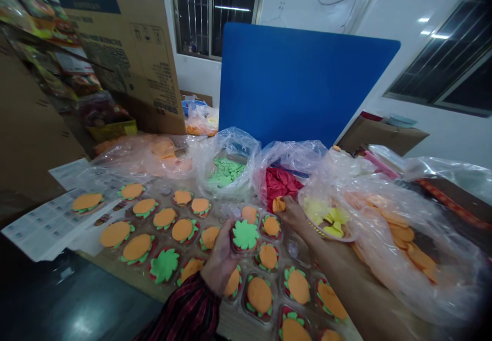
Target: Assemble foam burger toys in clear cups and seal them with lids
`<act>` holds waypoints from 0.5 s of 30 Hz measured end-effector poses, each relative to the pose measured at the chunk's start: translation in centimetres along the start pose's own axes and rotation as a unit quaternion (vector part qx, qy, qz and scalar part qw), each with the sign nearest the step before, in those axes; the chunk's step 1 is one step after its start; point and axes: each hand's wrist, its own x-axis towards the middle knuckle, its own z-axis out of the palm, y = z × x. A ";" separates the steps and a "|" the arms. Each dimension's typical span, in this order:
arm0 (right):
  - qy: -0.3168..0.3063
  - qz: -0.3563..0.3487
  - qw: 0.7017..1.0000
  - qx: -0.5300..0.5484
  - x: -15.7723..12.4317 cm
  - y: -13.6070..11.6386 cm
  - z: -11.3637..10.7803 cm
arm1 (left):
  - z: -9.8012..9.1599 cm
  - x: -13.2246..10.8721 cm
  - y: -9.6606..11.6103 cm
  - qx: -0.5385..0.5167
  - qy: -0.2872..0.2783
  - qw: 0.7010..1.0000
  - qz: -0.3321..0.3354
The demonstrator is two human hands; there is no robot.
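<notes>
My left hand (220,259), in a red plaid sleeve, grips a small clear cup holding a green leaf-shaped foam piece (245,235) over red. My right hand (292,213) reaches forward with its fingers pinched on an orange foam disc (279,204), close to the bag of red pieces (282,183). Below both hands lie several stacked foam burgers (259,295) with orange tops and green edges, set out in rows. One stack (164,265) shows only a green top.
Open plastic bags hold green pieces (226,171), yellow pieces (326,215) and orange discs (407,241). A blue board (300,80) stands behind them. Cardboard boxes (126,44) are at the left, and printed sheets (46,223) lie at the left edge.
</notes>
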 end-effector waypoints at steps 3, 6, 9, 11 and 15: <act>-0.002 0.001 1.000 0.007 0.1 0.2 0.1 | 0.3 -0.3 0.0 0.007 0.012 1.000 0.006; -0.017 -0.001 1.000 0.017 0.5 1.0 0.0 | 0.4 -0.3 0.0 0.013 0.015 1.000 0.002; -0.021 0.003 1.000 0.010 0.6 1.2 -0.1 | 0.2 0.0 -0.3 0.018 0.007 1.000 0.011; -0.011 0.010 1.000 -0.001 0.5 0.8 0.1 | 0.0 0.2 -0.6 0.017 0.002 1.000 0.017; 0.014 0.024 0.999 -0.019 0.2 -0.2 0.5 | 0.1 0.0 -0.7 0.014 -0.019 1.000 0.010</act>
